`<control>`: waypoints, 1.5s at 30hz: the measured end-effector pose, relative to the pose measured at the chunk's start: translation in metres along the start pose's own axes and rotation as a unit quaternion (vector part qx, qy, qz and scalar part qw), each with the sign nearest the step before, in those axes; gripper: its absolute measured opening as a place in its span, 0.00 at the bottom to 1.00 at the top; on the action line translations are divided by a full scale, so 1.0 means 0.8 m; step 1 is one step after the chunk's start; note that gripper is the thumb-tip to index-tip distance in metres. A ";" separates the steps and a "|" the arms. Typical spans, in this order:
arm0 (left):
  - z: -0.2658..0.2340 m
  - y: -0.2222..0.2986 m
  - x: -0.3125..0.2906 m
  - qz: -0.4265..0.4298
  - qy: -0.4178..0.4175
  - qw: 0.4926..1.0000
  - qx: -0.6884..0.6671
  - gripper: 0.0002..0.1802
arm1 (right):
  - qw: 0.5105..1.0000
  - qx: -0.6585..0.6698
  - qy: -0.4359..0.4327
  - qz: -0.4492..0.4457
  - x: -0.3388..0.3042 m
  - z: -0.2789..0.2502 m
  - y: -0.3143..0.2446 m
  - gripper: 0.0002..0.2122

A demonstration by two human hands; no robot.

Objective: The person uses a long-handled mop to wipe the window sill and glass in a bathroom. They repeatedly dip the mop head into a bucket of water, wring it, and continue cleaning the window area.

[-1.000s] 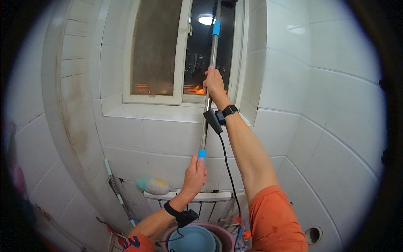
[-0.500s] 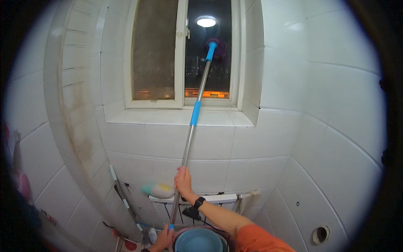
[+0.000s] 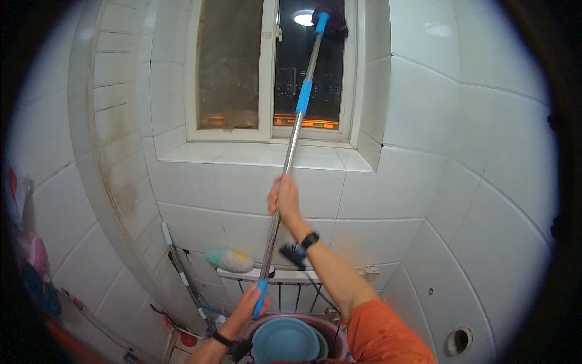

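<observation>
A long metal-poled mop [image 3: 293, 142] with blue grip sections slants up toward the window. Its dark purple head [image 3: 337, 27] lies against the upper part of the right-hand window pane [image 3: 303, 60]. My right hand [image 3: 285, 197] is closed round the middle of the pole, just below the sill, with a dark band on that wrist. Lower down, my left hand [image 3: 248, 302] grips the blue end of the handle; its wrist also wears a dark band. A dark object hangs by a strap near my right wrist.
Blue basins [image 3: 285, 340] stand inside a pink tub at the bottom. Behind them a white radiator [image 3: 291, 276] carries a grey and teal brush-like thing [image 3: 230, 260]. Thin poles [image 3: 182, 276] lean at the left wall. A round pipe opening [image 3: 459, 341] shows at right.
The mop head has slid up the pane, from mid-height to near the top. Both my hands have risen with the pole, still holding it.
</observation>
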State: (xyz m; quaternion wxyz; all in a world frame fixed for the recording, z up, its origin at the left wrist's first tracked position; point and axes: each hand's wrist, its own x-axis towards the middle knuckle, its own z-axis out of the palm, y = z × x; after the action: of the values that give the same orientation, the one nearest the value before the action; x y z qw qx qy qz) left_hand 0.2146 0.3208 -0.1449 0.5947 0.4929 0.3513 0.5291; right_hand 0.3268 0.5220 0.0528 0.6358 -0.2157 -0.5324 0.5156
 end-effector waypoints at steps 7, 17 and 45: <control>0.016 0.017 -0.029 0.005 -0.032 0.999 -0.024 0.18 | 0.960 0.211 -0.158 0.097 -0.003 0.011 -0.037 0.22; 0.079 0.097 0.100 0.208 0.203 0.923 0.251 0.14 | 0.948 -0.227 0.056 -0.218 0.147 0.075 -0.120 0.15; -0.055 -0.133 -0.045 0.026 0.141 0.930 0.339 0.12 | 0.988 -0.150 0.021 -0.033 -0.076 0.012 0.125 0.16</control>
State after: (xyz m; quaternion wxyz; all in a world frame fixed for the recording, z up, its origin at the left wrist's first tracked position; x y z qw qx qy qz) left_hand 0.1960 0.2999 -0.2623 0.3227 0.5945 0.5773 0.4574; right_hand 0.2812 0.5034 -0.0539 0.6242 -0.3017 -0.5967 0.4041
